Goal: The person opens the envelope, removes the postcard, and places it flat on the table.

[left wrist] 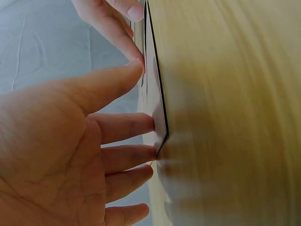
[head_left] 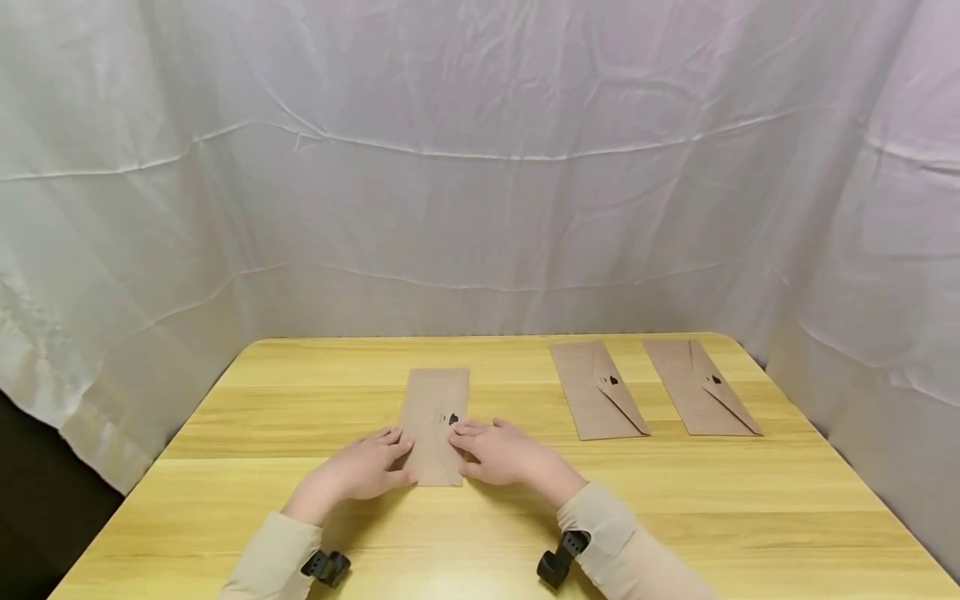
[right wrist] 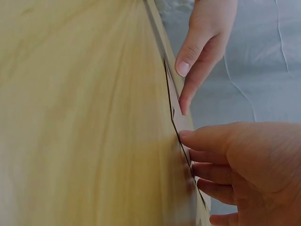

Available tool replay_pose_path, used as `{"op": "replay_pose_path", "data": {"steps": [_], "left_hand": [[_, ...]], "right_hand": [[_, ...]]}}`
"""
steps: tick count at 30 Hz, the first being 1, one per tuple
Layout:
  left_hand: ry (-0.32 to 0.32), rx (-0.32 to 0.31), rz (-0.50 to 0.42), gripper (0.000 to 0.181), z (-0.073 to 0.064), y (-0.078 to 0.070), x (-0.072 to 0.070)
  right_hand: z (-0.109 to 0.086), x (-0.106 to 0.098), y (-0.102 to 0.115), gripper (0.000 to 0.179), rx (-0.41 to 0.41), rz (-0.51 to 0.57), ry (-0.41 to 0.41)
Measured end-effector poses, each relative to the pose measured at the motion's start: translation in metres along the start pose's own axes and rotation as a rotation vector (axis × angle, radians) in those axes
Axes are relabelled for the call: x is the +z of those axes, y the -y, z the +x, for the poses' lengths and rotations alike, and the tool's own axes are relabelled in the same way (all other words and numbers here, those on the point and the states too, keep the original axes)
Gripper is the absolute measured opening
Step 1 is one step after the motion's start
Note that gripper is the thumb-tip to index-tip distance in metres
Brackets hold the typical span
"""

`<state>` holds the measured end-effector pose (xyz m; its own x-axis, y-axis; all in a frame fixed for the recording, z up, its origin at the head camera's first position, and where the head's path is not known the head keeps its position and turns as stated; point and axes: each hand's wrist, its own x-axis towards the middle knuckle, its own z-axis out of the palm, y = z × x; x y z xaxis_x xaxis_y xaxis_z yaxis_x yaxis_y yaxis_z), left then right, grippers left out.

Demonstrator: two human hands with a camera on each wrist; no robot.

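Observation:
A brown paper envelope [head_left: 435, 396] with a small dark printed mark lies flat on the wooden table, its long sides running away from me. My left hand [head_left: 366, 467] rests along its left edge, the fingertips touching the paper. On the opposite side, my right hand [head_left: 504, 454] touches the right edge near the printed mark. In the left wrist view the left fingers [left wrist: 127, 128] are extended and meet the thin side of the envelope [left wrist: 157, 108]. The right wrist view shows the right thumb [right wrist: 202, 138] and fingertips against the envelope's edge.
Two more brown envelopes lie to the right, a nearer one [head_left: 588, 400] and one farther right [head_left: 693, 396], both with flaps folded down. White curtains [head_left: 480, 217] hang behind and beside the table [head_left: 675, 517]. Each wrist wears a black camera.

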<state>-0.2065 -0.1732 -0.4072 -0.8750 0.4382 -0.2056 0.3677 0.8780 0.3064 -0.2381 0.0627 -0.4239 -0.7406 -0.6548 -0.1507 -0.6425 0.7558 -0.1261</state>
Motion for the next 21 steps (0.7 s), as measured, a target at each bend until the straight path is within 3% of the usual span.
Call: {"op": "replay_pose_path", "data": {"steps": [21], "left_hand": [[-0.028, -0.051, -0.062, 0.061, -0.029, 0.028, -0.001]], "right_hand": [[0.018, 0.001, 0.037, 0.055, -0.049, -0.062, -0.014]]}}
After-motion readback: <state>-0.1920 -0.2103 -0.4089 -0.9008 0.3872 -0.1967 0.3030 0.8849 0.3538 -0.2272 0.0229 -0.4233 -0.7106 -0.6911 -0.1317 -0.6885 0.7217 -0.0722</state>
